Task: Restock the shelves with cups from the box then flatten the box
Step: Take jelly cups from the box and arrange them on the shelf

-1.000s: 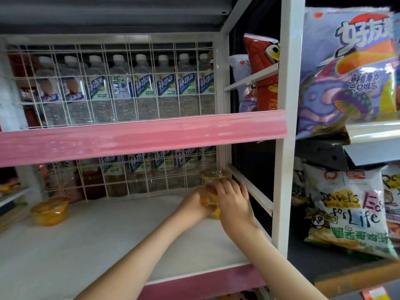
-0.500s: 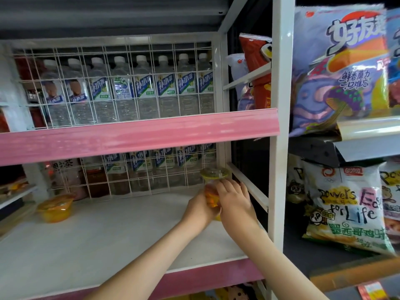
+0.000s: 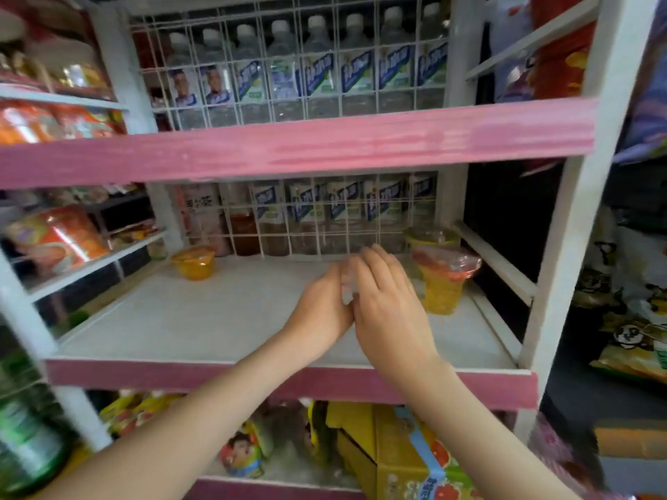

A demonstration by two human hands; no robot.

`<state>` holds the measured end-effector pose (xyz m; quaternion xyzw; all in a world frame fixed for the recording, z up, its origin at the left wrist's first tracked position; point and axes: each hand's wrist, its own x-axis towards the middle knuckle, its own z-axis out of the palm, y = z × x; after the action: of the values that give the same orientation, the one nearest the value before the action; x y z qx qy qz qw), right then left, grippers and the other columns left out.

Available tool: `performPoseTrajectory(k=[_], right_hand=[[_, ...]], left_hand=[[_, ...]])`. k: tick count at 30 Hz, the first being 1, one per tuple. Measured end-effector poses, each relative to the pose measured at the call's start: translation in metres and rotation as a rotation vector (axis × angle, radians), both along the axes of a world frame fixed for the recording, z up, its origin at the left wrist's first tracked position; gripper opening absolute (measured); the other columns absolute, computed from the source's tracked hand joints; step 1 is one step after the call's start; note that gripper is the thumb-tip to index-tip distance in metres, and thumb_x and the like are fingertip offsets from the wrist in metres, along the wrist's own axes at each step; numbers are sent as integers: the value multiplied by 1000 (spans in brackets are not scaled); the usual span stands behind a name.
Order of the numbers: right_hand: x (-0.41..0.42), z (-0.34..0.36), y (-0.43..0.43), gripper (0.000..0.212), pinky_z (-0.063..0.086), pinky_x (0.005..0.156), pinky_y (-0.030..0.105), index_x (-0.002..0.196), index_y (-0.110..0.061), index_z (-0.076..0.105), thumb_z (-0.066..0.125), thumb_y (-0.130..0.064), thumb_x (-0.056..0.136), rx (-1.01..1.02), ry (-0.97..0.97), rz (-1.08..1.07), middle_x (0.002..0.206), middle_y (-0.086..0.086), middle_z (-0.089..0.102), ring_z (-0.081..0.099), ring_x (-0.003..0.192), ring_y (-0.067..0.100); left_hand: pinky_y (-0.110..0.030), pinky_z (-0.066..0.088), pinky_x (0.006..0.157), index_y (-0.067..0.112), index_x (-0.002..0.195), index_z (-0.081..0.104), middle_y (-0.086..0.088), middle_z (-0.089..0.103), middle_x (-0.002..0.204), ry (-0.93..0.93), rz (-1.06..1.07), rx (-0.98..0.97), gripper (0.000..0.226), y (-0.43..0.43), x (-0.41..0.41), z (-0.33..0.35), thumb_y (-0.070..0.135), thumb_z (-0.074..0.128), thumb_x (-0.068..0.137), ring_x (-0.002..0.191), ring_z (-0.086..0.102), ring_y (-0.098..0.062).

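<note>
On the shelf (image 3: 202, 319), the left hand (image 3: 317, 308) and right hand (image 3: 389, 304) have released the cup (image 3: 442, 294), fingers loose, empty.

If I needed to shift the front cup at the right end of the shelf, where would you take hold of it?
I would grip the front cup around its tapered body, below the wider film-sealed rim, coming from the front-left: it stands upright, a side rail runs close on its right and a second cup stands just behind it.
</note>
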<state>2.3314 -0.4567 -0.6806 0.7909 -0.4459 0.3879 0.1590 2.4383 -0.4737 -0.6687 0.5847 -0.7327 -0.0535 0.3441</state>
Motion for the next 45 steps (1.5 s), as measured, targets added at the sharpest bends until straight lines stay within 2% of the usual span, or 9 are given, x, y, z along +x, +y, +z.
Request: performPoseTrajectory(k=[6, 10, 16, 21, 25, 29, 35, 41, 45], right_hand=[[118, -26, 56, 42, 39, 101, 36, 117, 4, 57, 45, -7, 78, 44, -122, 474, 115, 20, 60, 55, 111, 34], [196, -58, 117, 44, 34, 98, 33, 113, 6, 60, 59, -3, 70, 56, -109, 757, 108, 21, 62, 56, 105, 35], [286, -134, 216, 52, 49, 92, 40, 114, 5, 61, 73, -1, 64, 137, 185, 1132, 109, 19, 64, 61, 102, 35], [315, -180, 274, 55, 42, 103, 42, 132, 0, 48, 59, 2, 78, 312, 465, 1340, 132, 16, 51, 42, 130, 30], [316, -206, 285, 59, 51, 85, 25, 120, -3, 62, 69, -3, 61, 299, 550, 1308, 113, 8, 63, 59, 113, 23], [319, -217, 288, 67, 41, 102, 36, 148, -1, 17, 44, 4, 87, 349, 777, 1285, 149, 13, 28, 18, 141, 24], [328, -216, 289, 72, 31, 107, 30, 150, -3, 6, 45, 2, 90, 290, 869, 1323, 156, 11, 15, 9, 144, 21], [339, -202, 292, 80, 20, 114, 30, 152, -17, 2, 55, -19, 92, 633, 724, 1318, 158, 0, 10, 4, 145, 13], [341, -178, 287, 102, 22, 115, 31, 151, -24, -8, 69, -23, 83, 895, 502, 1330, 158, -5, 10, 10, 144, 12]], left_hand=[[-9, 30, 70, 9, 118, 54, -8, 65, 112, 5, 360, -84, 32, 115, 107, -11, 4, 55, 86, 103, 60, -24], [-26, 47, 85, 8, 115, 57, -1, 66, 98, 69, 606, 56, 36, 220, 185, -44, 0, 63, 80, 93, 64, -19], [-1, 37, 74, 12, 115, 56, 6, 62, 100, 32, 902, 295, 33, 386, 244, -110, 9, 66, 84, 92, 57, -5], [-9, 32, 88, 19, 127, 49, 4, 55, 123, -106, 976, 527, 35, 457, 272, -158, 22, 55, 93, 114, 52, -10], [-22, 34, 97, 16, 136, 38, -1, 45, 130, -249, 1010, 814, 52, 475, 298, -200, 40, 49, 91, 120, 46, -18], [-30, 44, 90, 4, 141, 21, -10, 48, 133, -220, 1107, 1093, 86, 475, 311, -238, 46, 64, 80, 115, 55, -24], [-29, 43, 80, -2, 137, 17, -12, 52, 127, -191, 1060, 1021, 84, 477, 312, -241, 40, 65, 82, 109, 59, -27], [-31, 28, 111, 7, 143, 23, -11, 32, 143, -564, 838, 887, 73, 467, 296, -195, 27, 62, 85, 133, 31, -27], [-33, 53, 83, -7, 110, 64, -19, 68, 101, -826, 747, 581, 96, 440, 283, -152, 34, 94, 29, 92, 67, -28]])
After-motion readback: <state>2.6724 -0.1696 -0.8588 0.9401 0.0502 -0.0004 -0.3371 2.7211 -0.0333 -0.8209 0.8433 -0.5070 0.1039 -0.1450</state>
